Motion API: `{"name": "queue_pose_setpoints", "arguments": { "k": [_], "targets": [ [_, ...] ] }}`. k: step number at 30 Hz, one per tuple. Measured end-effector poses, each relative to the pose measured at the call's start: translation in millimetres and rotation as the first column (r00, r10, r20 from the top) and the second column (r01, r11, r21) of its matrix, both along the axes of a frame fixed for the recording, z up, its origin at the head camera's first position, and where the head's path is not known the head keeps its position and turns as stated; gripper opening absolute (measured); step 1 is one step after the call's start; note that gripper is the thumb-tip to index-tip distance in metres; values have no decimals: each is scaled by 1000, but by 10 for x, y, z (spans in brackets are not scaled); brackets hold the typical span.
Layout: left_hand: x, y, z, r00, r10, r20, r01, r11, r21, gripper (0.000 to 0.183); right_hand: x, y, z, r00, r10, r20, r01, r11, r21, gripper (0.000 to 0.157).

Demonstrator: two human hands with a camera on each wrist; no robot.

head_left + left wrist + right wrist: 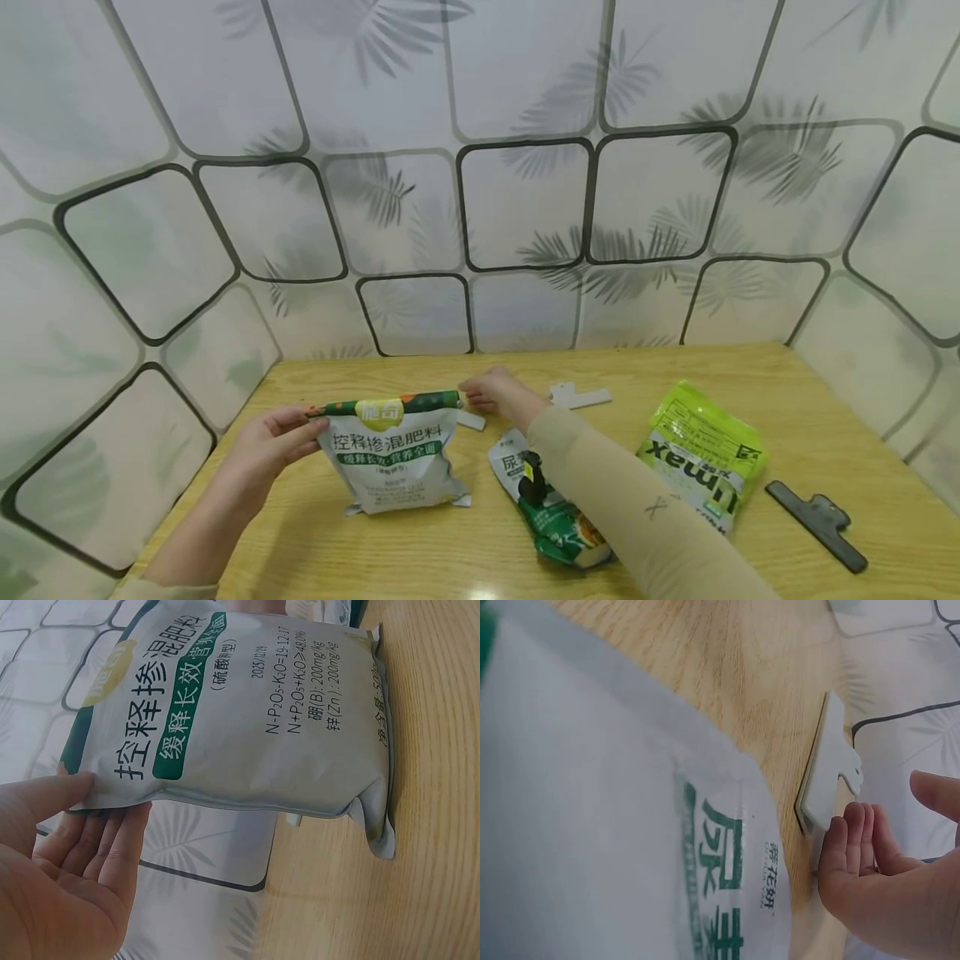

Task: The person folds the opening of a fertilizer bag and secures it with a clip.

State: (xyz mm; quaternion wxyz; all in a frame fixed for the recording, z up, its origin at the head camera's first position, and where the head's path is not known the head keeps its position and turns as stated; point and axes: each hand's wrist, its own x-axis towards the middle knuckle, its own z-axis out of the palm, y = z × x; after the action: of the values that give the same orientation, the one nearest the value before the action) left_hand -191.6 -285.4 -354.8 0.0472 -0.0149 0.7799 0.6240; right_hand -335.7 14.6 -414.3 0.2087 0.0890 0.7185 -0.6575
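Note:
A white fertilizer bag (397, 467) with a green-and-orange top edge stands upright on the wooden table. My left hand (273, 442) pinches its upper left corner, the thumb on the front and the fingers behind, as the left wrist view (90, 855) shows. By the bag's upper right corner is my right hand (495, 390). In the right wrist view its fingers (855, 847) are loosely bent, the thumb is apart from them, and nothing shows between. A white clip (829, 765) lies near those fingertips.
A white-and-green bag (555, 517) with a black clip (532, 477) on it lies partly under my right forearm. Further right are a lime-green bag (705, 450) and a black clip (817, 521). White clips (581, 396) lie towards the back. A patterned wall surrounds the table.

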Motion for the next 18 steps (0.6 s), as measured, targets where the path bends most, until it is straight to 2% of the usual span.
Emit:
{"name": "queue_pose_setpoints", "arguments": {
  "k": [7, 11, 18],
  "targets": [
    [2, 4, 9, 1000, -5, 1, 5, 1000, 14, 18, 12, 8, 2, 999, 44, 10, -44, 999, 0, 58],
    [-1, 5, 12, 1000, -4, -3, 4, 1000, 10, 18, 4, -7, -7, 999, 52, 1, -52, 999, 11, 49],
    [3, 10, 0, 1000, -7, -14, 7, 1000, -4, 18, 3, -63, -28, 996, 77, -48, -69, 986, 154, 32]
  ]
}}
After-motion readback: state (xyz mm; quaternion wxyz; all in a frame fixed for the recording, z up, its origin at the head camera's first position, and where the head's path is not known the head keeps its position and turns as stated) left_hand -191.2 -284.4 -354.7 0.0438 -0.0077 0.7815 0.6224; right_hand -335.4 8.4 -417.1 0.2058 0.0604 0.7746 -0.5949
